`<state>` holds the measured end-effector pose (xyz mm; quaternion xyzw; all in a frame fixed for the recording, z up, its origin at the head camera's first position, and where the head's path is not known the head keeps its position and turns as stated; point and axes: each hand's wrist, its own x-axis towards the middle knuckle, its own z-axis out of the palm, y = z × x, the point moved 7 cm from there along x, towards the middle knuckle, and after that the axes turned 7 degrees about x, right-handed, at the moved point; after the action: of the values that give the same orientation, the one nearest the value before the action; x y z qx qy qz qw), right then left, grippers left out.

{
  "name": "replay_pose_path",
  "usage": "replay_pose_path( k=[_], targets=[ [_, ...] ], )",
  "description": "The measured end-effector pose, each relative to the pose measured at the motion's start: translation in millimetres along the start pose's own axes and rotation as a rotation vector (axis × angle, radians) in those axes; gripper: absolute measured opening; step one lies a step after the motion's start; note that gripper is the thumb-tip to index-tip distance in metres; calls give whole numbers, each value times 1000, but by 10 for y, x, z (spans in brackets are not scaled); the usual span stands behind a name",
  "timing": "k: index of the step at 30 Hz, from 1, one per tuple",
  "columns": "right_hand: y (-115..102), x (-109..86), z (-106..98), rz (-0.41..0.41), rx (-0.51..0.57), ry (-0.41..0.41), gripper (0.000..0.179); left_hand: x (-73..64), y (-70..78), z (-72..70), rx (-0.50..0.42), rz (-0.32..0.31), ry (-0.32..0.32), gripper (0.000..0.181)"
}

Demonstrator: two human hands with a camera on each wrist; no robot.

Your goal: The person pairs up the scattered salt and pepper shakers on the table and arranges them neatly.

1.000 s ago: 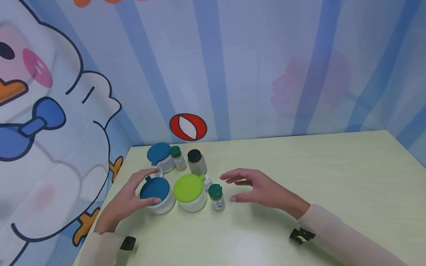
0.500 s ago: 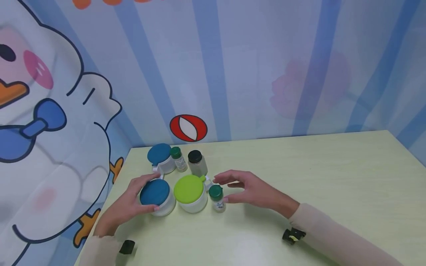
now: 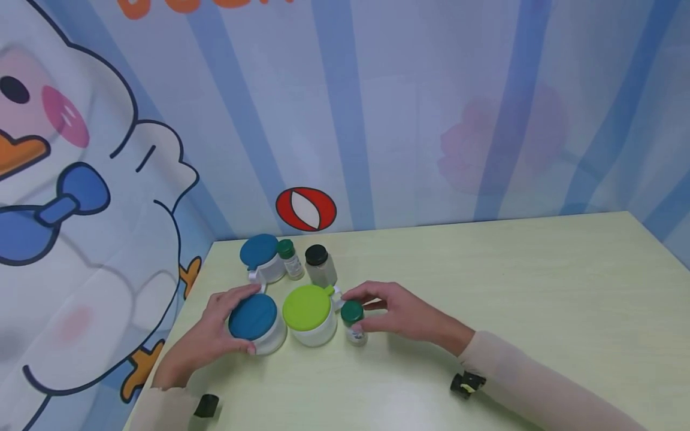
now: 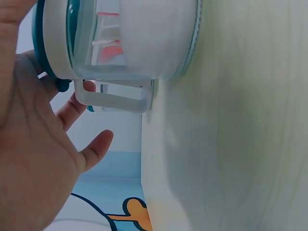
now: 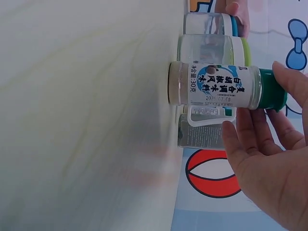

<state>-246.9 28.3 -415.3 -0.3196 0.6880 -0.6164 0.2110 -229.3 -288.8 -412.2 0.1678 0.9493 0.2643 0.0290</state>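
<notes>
My right hand [image 3: 396,311] is curled round the green-capped shaker [image 5: 216,86] and my left hand [image 3: 207,336] round the blue-lidded jar [image 3: 252,316], toward the table [image 3: 512,281]'s left edge, shaker's probably light, stiff, slick, so pinch high.

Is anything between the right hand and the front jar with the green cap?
Nothing visible: the right hand is right at the front green-capped jar. The lime-lidded jar stands on that jar's other side, not between them.
</notes>
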Motion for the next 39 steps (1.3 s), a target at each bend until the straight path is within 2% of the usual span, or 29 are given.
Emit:
replay_pose_path(
  k=[11, 19, 23, 28, 35, 39],
  targets=[
    [-4, 7, 3, 0, -2, 2, 42, -14, -64, 40, 18, -23, 4, 104],
    [-26, 14, 11, 0, 7, -5, 41, -48, -126, 39, -8, -141, -56, 104],
    [-8, 18, 10, 2, 6, -5, 41, -60, -147, 37, -31, -175, -77, 104],
    [8, 17, 11, 4, 8, -2, 40, -63, -132, 38, -48, -163, -78, 104],
    [17, 16, 15, 13, 8, -2, 40, -54, -88, 45, -43, -98, -49, 102],
    [4, 23, 15, 5, 5, -6, 41, -44, -89, 58, -38, -102, -50, 101]
  ],
)
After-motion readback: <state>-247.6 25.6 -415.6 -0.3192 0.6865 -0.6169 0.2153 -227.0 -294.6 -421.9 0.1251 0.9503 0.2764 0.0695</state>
